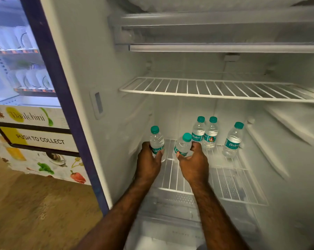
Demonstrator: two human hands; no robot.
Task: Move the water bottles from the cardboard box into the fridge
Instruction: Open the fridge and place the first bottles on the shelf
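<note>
Tilting toward one o'clock, the right hand's (193,160) held Bisleri bottle (183,146) risks toppling on the wire shelf (225,179); left hand (148,162) grips another bottle (157,142) upright.

Place: we stood in a shared pantry or canteen corner.
Evidence: we saw a "Daalchini" vending machine (31,141) beside an open fridge (170,60).
</note>
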